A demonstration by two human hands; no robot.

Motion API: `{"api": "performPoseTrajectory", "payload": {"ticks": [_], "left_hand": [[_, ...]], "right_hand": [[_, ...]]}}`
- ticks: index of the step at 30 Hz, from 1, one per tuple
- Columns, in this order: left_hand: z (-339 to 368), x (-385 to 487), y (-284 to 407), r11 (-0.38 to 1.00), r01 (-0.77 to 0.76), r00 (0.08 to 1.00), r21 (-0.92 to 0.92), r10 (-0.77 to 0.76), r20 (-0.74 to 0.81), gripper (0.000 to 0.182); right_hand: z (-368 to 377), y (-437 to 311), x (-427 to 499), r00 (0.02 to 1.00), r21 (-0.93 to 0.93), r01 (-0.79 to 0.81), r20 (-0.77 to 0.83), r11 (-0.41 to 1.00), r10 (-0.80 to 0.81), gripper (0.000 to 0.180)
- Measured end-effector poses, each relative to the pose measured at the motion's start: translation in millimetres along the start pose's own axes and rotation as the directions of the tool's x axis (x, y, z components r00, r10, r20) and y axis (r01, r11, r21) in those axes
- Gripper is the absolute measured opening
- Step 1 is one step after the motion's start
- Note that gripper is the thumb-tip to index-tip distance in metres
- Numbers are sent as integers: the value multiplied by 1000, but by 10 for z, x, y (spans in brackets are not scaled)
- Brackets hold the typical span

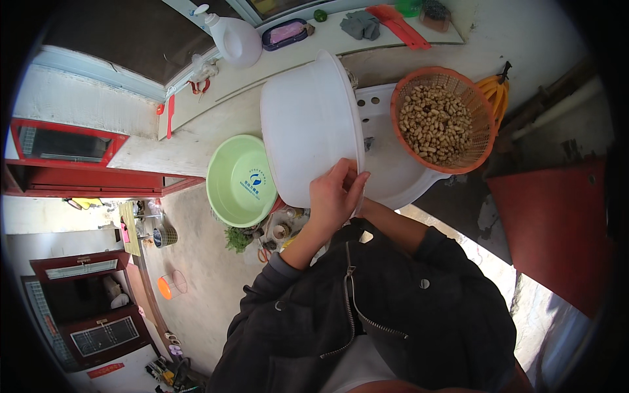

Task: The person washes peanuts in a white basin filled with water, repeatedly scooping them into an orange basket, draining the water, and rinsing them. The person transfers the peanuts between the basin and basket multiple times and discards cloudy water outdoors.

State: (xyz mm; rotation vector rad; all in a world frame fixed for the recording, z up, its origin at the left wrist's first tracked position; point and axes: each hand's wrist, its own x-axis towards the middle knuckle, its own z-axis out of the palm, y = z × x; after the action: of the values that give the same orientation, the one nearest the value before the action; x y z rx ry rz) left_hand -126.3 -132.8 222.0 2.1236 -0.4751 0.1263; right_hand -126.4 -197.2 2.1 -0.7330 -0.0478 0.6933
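Observation:
A large white plastic basin [312, 127] is tilted on its side over the left part of the white sink [393, 184], its opening turned to the right. My left hand [335, 194] grips the near part of its rim, with the fingers curled over the edge. Of my right hand [365, 208], only a part by the wrist shows beside the rim; the fingers are hidden by the basin. An orange plastic colander [484, 142] full of peanuts in their shells [435, 123] rests on the sink's right side. Left of the white basin is a light green basin [236, 179].
The windowsill [314, 49] holds a white pump bottle [236, 42], a soap dish [285, 34], a grey cloth [360, 24] and a red plastic tool [398, 27]. Bananas [494, 96] lie behind the colander. Greens [238, 239] and orange-handled scissors [264, 254] are low at the left.

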Motion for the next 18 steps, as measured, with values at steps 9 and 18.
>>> {"api": "performPoseTrajectory", "payload": {"ticks": [9,18], "left_hand": [[-573,-250,-779,701,111,689,-704,-565,-454,6],[-530,-1218,-1859,613,179,598,-770,-689,-409,18]], "right_hand": [[-366,-436,-792,839,-15,-210,-516,978,173,46],[-960,-968,-1893,617,-3,97,-785,995,-63,74]]}}
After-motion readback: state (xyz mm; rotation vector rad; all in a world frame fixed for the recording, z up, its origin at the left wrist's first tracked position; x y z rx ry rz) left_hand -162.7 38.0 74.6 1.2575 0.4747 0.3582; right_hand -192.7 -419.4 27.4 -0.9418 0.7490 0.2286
